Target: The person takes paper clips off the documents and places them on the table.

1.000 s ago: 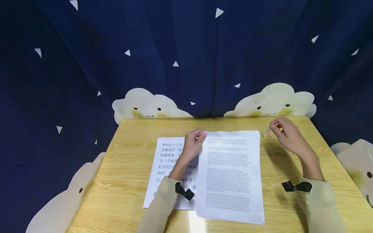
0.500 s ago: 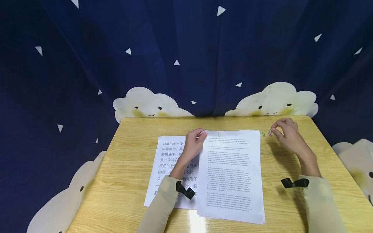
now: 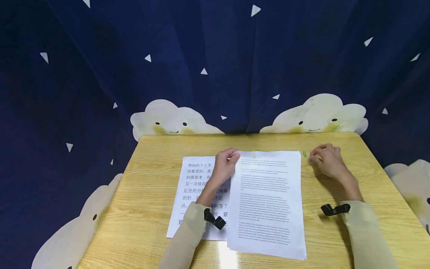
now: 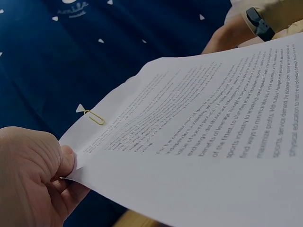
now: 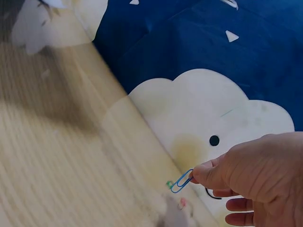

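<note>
My left hand (image 3: 224, 165) pinches the top left corner of a stack of printed sheets (image 3: 265, 213) between thumb and fingers. A yellow paper clip (image 4: 94, 117) sits on the top edge of that stack, a little right of the pinched corner. With thumb and fingertips, my right hand (image 3: 330, 163) pinches a blue paper clip (image 5: 181, 182), held above the table to the right of the stack. Near it on the wood lie a green paper clip (image 3: 304, 154) and a reddish paper clip (image 5: 182, 203); both look blurred in the right wrist view.
A second sheet with large Chinese print (image 3: 179, 209) lies at the left, partly under the English stack and my left forearm. The wooden table (image 3: 134, 201) ends at the back against a dark blue curtain (image 3: 228, 74) with cloud shapes.
My right hand has come down and slightly nearer to me in the head view, keeping its paper clip. My left hand stays at the stack's corner.
</note>
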Demonstrator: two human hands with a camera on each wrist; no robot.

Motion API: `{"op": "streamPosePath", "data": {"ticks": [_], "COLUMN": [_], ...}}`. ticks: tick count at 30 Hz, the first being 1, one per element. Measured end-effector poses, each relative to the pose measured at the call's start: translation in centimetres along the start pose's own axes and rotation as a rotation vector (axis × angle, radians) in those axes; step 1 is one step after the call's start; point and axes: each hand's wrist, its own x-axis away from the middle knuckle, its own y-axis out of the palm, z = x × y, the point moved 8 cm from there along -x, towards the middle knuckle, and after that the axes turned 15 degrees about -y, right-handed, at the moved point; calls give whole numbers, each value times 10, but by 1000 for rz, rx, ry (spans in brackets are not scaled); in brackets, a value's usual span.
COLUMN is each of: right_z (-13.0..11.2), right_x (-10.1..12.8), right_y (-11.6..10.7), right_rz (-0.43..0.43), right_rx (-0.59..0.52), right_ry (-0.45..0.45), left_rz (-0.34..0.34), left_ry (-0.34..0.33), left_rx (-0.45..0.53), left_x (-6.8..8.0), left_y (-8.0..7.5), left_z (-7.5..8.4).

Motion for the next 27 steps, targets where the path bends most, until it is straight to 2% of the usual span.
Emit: {"op": "streamPosePath", "data": {"ticks": [7, 17, 27], "right_z": [2, 10, 14], "right_x": [3, 4, 3], "right_y": [8, 15, 23], "right_rz": [-13, -10, -6], "right_rx": [-9, -22, -41], "right_ry": [-39, -6, 20], "left_rz": [-5, -19, -28], "left_ry": [-5, 3, -25], "left_rx": [-12, -33, -45], "left_x": [1, 2, 2], "left_y": [2, 4, 5], "left_z": [0, 2, -3]}}
